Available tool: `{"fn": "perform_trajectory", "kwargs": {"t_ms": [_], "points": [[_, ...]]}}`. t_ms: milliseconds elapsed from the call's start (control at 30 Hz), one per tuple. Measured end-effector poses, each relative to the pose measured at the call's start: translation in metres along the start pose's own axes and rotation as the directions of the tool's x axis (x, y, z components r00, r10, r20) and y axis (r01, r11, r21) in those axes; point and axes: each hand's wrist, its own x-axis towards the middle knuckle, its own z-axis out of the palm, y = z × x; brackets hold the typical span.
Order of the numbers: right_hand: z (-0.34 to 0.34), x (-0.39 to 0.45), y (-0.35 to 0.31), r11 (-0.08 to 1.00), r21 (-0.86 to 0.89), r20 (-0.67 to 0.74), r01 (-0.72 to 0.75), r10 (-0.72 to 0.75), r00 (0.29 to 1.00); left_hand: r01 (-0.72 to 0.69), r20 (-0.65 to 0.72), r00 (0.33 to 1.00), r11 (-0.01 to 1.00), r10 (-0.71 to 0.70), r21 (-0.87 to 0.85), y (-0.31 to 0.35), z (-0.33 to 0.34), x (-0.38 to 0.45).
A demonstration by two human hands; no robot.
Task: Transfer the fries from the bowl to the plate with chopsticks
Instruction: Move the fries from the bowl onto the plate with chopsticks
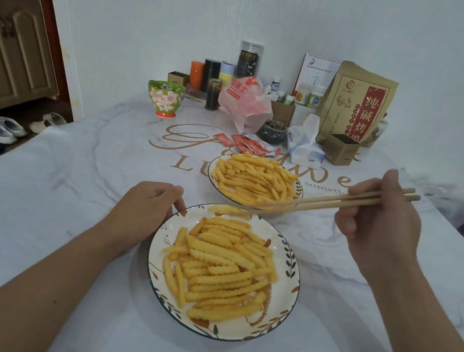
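Observation:
A white bowl (299, 187) holding crinkle-cut fries (251, 179) sits in the middle of the table. In front of it stands a leaf-patterned plate (284, 277) piled with more fries (221, 266). My right hand (382, 222) grips a pair of wooden chopsticks (340, 201) that point left. Their tips pinch a single fry (228, 211), which hangs over the plate's far rim. My left hand (148, 208) rests at the plate's upper left edge, fingers curled, with the fingertips touching the rim.
A green floral bowl (164, 98) stands at the back left. Ketchup packets (248, 144), a tissue pack (304, 146), a red-and-white plastic bag (244, 101), jars and a brown paper bag (356, 104) crowd the far side. Shoes (5, 128) lie on the floor to the left.

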Motion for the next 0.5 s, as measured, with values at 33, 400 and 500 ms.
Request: {"fn": "perform_trajectory", "kwargs": {"t_ms": [33,400,500], "points": [[-0.002,0.000,-0.003,0.999,0.010,0.048,-0.042,0.042,0.998,-0.001,-0.001,1.000,1.000,0.001,0.001,0.000,0.000,0.000],[-0.003,0.000,-0.002,0.998,0.020,0.047,-0.061,0.060,0.997,0.005,-0.005,1.000,1.000,-0.005,0.011,0.000,0.000,-0.001],[-0.002,-0.002,0.006,0.999,-0.043,0.021,0.004,-0.003,1.000,0.005,-0.002,1.000,1.000,-0.005,0.008,0.001,0.000,-0.001]]}}
